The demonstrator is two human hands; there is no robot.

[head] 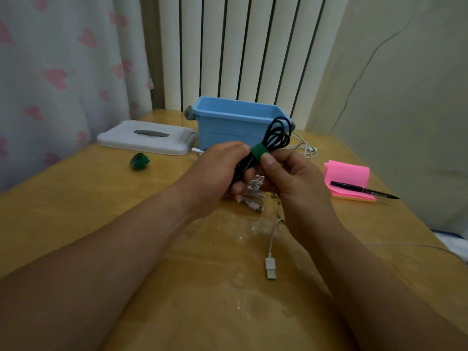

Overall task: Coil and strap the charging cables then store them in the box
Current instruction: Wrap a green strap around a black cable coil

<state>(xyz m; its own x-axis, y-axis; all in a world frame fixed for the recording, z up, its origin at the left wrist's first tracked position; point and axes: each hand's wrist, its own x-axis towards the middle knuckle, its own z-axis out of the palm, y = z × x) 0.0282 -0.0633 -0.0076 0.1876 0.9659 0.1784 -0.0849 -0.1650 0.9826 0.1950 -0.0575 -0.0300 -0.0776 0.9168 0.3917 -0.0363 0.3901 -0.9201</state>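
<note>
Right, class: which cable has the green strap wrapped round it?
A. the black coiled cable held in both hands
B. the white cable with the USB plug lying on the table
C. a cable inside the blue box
A: the green strap sits round the black coiled cable, which the left hand grips while the right hand pinches the strap; the white cable lies loose and unstrapped.

I read this as a home room: white curtain with pink hearts, white ribbed column radiator, cracked cream wall, glossy yellow wooden worktop carrying a flat white plastic tissue box and a pink sticky-note pad.
</note>
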